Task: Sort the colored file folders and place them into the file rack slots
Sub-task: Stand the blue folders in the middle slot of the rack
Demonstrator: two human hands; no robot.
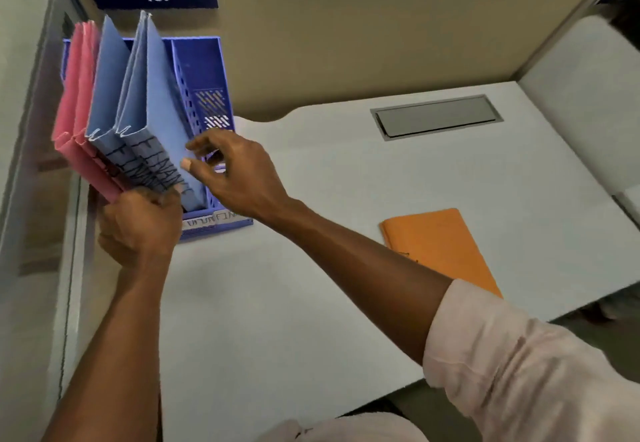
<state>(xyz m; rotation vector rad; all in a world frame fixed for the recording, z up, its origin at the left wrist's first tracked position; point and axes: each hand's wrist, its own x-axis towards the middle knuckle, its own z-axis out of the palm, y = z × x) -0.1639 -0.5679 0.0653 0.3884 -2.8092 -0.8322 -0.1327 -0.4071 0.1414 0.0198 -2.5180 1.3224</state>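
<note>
Sleeve (519,365) and forearms fill the bottom of the frame; both hands work at the file rack (204,71), upper left on the desk (311,303).

Left hand (138,223) is curled round the lower corners of a fan of pink folders (76,95) and blue folders (107,88), which lean left. Right hand (235,175) is loosely spread, thumb and index tip on the right edge of the nearest blue folder (159,102). Pinching or just steadying: can't tell. That folder's bottom looks to be in a middle slot. Orange folder (440,247) lies flat, right of centre, untouched.

Risks:
- The fan is held only at its bottom corner and looks top-heavy. If the grip eases, the sheets likely splay, and the pink ones could tip past the rack's left side.
- Blue and pink are bunched together, so a pink one may get dragged into the blue slot.
- Sideways push on a light rack could make it slide or tip.
</note>
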